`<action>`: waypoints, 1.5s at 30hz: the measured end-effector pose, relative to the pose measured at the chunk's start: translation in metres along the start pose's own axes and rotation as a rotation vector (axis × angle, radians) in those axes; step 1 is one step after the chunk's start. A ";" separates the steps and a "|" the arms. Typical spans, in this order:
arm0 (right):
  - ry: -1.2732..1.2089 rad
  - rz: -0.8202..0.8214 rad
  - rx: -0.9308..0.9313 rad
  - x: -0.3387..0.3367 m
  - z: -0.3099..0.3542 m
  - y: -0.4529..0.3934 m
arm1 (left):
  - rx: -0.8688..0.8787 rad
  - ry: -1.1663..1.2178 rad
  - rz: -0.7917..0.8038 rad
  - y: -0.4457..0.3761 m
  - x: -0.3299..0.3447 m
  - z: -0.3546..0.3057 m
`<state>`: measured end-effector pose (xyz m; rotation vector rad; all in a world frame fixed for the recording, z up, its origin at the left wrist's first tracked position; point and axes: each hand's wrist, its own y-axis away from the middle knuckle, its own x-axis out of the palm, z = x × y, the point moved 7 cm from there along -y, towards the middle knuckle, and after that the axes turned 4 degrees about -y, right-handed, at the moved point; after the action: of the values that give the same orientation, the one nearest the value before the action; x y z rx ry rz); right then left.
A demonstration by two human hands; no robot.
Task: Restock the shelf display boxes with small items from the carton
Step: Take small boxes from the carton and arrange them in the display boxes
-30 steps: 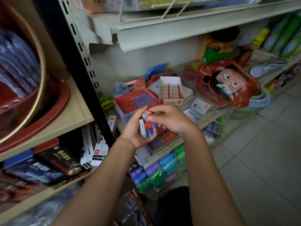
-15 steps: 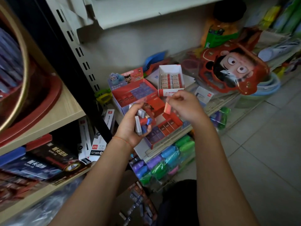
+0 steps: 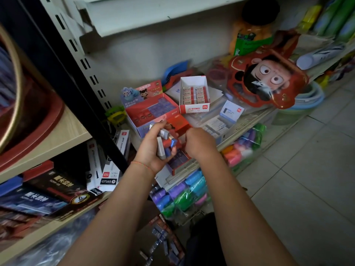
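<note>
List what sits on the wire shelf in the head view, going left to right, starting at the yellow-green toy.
yellow-green toy → red cartoon display box → white eraser box → small blue-and-white box → red cartoon-face pack

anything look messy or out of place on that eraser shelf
Somewhat. The white eraser box sits skewed atop loose papers, and the character mask leans tilted over the shelf edge. The left hand holds a bundle of small erasers. Nothing looks spilled or damaged.
</note>
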<state>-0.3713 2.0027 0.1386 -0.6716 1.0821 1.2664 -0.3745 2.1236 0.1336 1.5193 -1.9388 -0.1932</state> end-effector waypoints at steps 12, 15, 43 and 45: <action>-0.052 -0.141 0.124 -0.017 -0.036 0.002 | 0.003 0.045 0.018 0.004 0.000 0.001; -0.014 -0.099 0.119 -0.015 -0.037 0.000 | -0.003 0.038 0.029 0.000 0.000 0.003; -0.707 0.092 -0.324 -0.039 0.029 0.021 | 0.049 0.447 0.171 -0.009 0.009 0.007; -0.768 0.084 -0.328 -0.042 0.027 0.021 | 0.050 0.454 0.148 -0.010 0.007 0.005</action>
<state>-0.3821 2.0142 0.1907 -0.3178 0.2745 1.6032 -0.3701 2.1124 0.1274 1.3053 -1.6854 0.2475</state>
